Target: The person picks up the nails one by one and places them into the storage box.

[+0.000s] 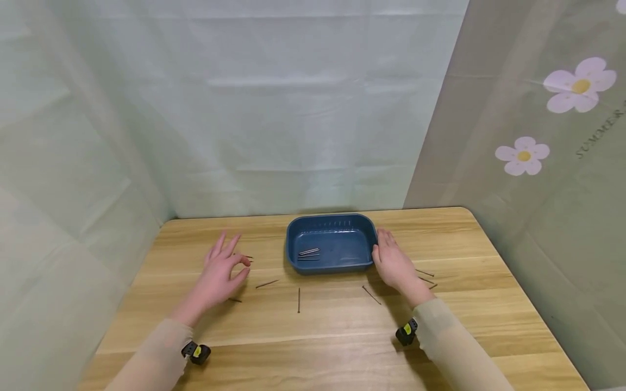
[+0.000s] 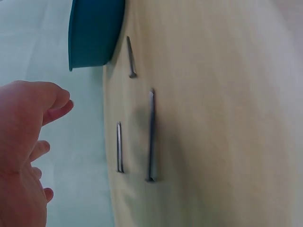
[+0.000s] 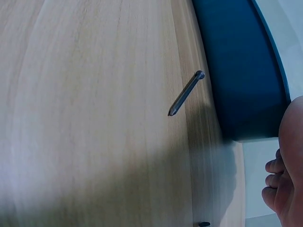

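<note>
A blue plastic tray (image 1: 291,241) sits at the table's middle back, with a few nails (image 1: 308,252) lying in its left part. My left hand (image 1: 242,267) hovers left of the tray, fingers spread, thumb and forefinger bent towards each other over two short nails (image 1: 248,258). It holds nothing; in the left wrist view my left hand (image 2: 28,137) is apart from the nails (image 2: 151,137) on the wood. My right hand (image 1: 380,245) lies flat with straight fingers against the tray's right wall. The tray (image 3: 241,71) and a loose nail (image 3: 186,93) show in the right wrist view.
Loose nails lie scattered on the wooden table (image 1: 313,336): one (image 1: 266,283) by my left hand, one (image 1: 299,300) in front of the tray, one (image 1: 371,295) near my right wrist, others (image 1: 424,273) to its right. Curtains enclose the back and sides.
</note>
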`<state>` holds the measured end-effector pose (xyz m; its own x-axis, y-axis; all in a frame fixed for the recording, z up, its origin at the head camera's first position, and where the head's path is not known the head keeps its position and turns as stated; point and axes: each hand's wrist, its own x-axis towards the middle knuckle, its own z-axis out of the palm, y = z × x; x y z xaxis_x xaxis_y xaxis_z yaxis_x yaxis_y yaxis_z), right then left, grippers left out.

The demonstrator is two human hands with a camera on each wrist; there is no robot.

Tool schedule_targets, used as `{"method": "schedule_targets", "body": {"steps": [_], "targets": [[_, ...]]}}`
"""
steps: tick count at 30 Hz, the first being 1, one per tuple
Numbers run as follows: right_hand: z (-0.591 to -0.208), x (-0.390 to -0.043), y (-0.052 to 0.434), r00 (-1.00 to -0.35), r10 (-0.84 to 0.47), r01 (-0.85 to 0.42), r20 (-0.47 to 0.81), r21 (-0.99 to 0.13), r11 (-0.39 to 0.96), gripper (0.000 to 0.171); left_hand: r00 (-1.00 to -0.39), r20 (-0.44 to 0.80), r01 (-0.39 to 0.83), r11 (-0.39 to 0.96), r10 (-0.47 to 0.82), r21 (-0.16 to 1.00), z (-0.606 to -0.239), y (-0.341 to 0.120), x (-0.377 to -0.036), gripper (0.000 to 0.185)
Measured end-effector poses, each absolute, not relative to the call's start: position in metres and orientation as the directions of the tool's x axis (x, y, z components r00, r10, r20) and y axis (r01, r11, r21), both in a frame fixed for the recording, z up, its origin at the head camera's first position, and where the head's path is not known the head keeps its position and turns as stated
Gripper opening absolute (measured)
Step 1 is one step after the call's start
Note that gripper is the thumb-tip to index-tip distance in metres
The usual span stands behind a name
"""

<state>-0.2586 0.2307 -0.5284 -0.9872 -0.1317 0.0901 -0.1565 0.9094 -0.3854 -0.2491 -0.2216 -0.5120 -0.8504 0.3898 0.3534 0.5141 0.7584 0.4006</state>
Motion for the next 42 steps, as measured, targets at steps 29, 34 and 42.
{"method": "schedule_targets", "body": {"steps": [29, 34, 42], "targets": [[-0.531, -0.26, 0.23, -0.985, -0.136, -0.167, 0.104, -0.408, 0.897, 0.061, -0.885, 0.211, 0.466, 0.796, 0.416, 0.386, -0.543, -0.277, -0.214, 0.023], [-0.531, -0.26, 0.23, -0.986, -0.134, -0.165, 0.104, -0.408, 0.898, 0.062, -0.888, 0.2, 0.46, 0.797, 0.414, 0.391, -0.543, -0.278, -0.216, 0.022], [-0.531, -0.26, 0.232, -0.987, -0.126, -0.155, 0.097, -0.414, 0.897, 0.062, -0.891, 0.174, 0.453, 0.81, 0.418, 0.373, -0.542, -0.277, -0.219, 0.026]]}}
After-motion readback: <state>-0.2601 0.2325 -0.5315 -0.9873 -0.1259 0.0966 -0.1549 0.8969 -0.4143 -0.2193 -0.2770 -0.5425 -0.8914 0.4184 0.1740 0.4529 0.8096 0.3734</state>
